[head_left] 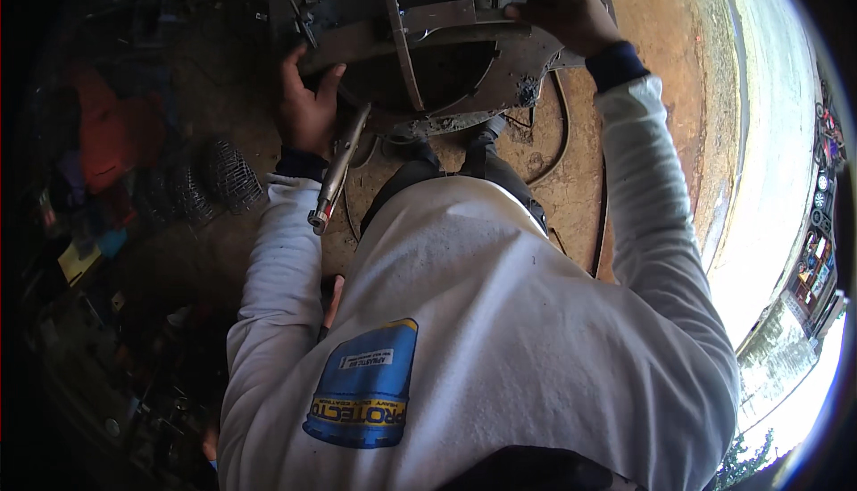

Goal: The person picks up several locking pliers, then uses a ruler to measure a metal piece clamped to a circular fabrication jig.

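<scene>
A round-cut metal plate assembly stands in front of me, with a dark opening and a narrow flat bar crossing it. Across that opening lies a curved metal strip. My right hand is closed on the strip's right end. At its left end is my left hand, thumb and forefinger on either side of the strip's edge; its other fingers are hidden. A long silvery tool with a reddish end juts toward me beside my left wrist; its exact kind is unclear.
Wire-mesh coils and an orange-red item lie on the dark left side among clutter. A hose curves over the brown ground right of the assembly. Part of another person shows beyond my left arm.
</scene>
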`<state>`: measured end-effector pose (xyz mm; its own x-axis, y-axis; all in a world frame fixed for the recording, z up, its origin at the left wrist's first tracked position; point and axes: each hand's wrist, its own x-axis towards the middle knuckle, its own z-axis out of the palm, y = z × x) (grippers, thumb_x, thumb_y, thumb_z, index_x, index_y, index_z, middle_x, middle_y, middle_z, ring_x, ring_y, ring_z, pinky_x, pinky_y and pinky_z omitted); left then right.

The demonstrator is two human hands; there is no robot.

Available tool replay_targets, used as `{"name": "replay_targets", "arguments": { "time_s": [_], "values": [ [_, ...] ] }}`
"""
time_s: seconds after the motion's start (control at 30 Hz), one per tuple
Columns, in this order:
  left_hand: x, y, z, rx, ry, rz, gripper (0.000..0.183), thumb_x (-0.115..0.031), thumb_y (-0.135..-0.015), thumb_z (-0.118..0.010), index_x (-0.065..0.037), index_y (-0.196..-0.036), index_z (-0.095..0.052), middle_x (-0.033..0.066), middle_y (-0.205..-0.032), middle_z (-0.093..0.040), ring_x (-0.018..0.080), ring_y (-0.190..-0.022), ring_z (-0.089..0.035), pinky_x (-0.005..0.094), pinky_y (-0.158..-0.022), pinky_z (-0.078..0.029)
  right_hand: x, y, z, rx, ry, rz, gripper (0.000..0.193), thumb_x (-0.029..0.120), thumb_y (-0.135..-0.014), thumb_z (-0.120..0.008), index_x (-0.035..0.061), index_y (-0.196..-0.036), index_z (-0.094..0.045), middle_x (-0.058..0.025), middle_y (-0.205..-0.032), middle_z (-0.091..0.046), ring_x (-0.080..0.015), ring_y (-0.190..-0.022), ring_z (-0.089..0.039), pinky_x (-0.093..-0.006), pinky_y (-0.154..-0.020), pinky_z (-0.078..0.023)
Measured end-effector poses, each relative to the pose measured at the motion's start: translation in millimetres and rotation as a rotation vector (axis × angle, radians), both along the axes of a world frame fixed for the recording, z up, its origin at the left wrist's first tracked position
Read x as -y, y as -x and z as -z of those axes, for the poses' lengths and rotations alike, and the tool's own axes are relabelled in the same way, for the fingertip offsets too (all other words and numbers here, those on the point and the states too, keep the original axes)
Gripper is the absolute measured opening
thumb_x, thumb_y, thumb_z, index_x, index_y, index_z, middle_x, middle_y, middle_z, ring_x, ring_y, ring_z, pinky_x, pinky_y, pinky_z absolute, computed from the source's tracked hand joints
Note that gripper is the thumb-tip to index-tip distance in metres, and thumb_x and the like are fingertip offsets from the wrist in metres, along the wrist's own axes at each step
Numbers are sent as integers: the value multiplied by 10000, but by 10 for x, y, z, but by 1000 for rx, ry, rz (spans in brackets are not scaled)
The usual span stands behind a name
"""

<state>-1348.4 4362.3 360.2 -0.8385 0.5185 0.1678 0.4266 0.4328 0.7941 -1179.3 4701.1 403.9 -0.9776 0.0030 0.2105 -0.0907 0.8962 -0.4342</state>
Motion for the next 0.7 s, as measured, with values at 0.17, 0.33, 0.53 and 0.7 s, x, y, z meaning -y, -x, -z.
{"name": "replay_targets", "arguments": {
  "time_s": [0.17, 0.33, 0.53, 0.7],
  "values": [
    [-16, -61, -132, 68, 46, -4, 520, -203, -835, -734, -5, -1237, -471, 149, -1128, -595, 204, -1038, -576, 325, -899, -462, 925, -469, -175, 29, 35, 388, 320, 448, -855, -623, 158, -739, -692, -35, -585, -561, -244, -515, -584, -358, -494, -467],
    [38, 34, 20, 45, -48, 56, 539, -238, -825, -744, 1, -1224, -473, 172, -1126, -594, 225, -1030, -583, 342, -891, -467, 976, -488, -298, 241, 126, 511, 348, 419, -871, -608, 97, -760, -675, -74, -662, -619, -250, -599, -628, -377, -530, -483],
    [-15, 36, -82, 9, 81, 53, 594, -335, -814, -746, -5, -1211, -451, 204, -1121, -588, 277, -1030, -590, 370, -886, -464, 656, -368, -273, 498, 248, 181, 311, 362, -915, -562, 66, -900, -655, -132, -798, -633, -327, -685, -622, -419, -631, -486],
    [1, 80, 38, -103, 53, 54, 610, -390, -785, -756, -46, -1196, -463, 197, -1112, -595, 341, -1019, -604, 406, -867, -474, 831, -372, -414, 586, 323, 288, 375, 389, -924, -542, 34, -994, -643, -178, -857, -654, -348, -819, -639, -414, -732, -500]
  ]
}}
